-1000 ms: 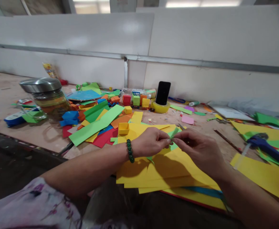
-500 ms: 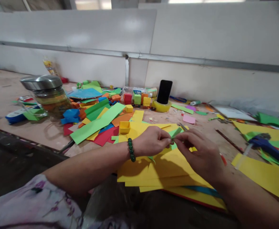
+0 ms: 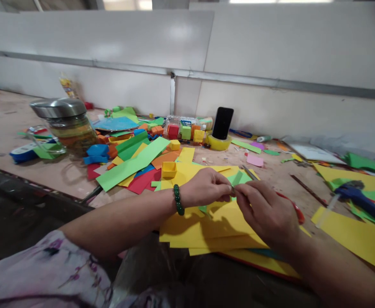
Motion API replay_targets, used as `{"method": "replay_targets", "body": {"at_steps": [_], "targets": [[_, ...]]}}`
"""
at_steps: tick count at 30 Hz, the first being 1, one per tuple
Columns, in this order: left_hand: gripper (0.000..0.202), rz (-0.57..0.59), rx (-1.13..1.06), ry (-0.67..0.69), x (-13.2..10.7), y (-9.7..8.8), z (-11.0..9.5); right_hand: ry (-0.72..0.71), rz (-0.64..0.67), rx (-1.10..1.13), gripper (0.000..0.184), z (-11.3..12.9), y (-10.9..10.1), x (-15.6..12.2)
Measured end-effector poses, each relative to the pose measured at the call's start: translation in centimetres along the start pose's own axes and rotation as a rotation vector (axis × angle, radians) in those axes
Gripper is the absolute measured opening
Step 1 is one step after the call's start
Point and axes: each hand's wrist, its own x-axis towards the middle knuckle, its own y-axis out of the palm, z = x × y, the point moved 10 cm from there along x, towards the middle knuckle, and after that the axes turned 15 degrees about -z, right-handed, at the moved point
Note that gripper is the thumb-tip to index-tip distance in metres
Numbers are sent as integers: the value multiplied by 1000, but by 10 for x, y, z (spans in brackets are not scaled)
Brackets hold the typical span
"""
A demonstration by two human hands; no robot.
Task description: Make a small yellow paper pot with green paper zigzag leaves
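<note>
My forearms reach in from the lower edge and meet over a stack of yellow paper sheets (image 3: 206,224) on the surface. My left hand (image 3: 206,188) is knuckles up with a green bead bracelet (image 3: 178,199) at the wrist, and my right hand (image 3: 267,211) angles in from the right. Each grip is pinched shut, thumb against fingertips, on a small green paper strip (image 3: 237,177), which tilts upward between the two hands just above the yellow sheets. Red-handled scissors (image 3: 299,212) lie just beyond my right hand.
</note>
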Motion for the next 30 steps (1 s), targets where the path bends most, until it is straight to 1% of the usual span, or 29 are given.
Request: {"method": "replay_targets", "body": {"at_steps": [2,3,6,8,12,14,17,19,22,26,28,30], "targets": [[18,5,-50,-81,-1,0,3,-34,-18,-1,8,3,-2,0],[19,6,-61,-95,-1,0,3,-41,-21,-1,8,3,-2,-1],[21,2,-71,-73,0,0,1,-24,-17,21,9,1,0,-3],[20,-6,-68,-34,1,-1,-1,41,-26,80,11,-6,2,-4],[18,-10,-72,45,2,-1,-6,290,-126,257,15,-31,0,-6],[18,-12,-82,48,2,-1,-6,319,-151,306,17,-35,1,-6],[19,-11,-93,-1,3,0,-2,235,-160,304,21,-28,-2,-3],[20,-5,-88,-3,3,2,-1,170,-146,277,22,-22,-4,-3],[24,-18,-50,68,3,3,-4,72,-103,204,23,-12,-5,-4],[23,-63,10,166,4,0,-5,-31,-67,123,20,-2,-4,-5],[22,-66,31,184,4,0,-4,-58,-68,108,16,1,-4,-3],[21,-60,33,172,4,0,-3,-58,-75,120,15,2,-4,-2]]}}
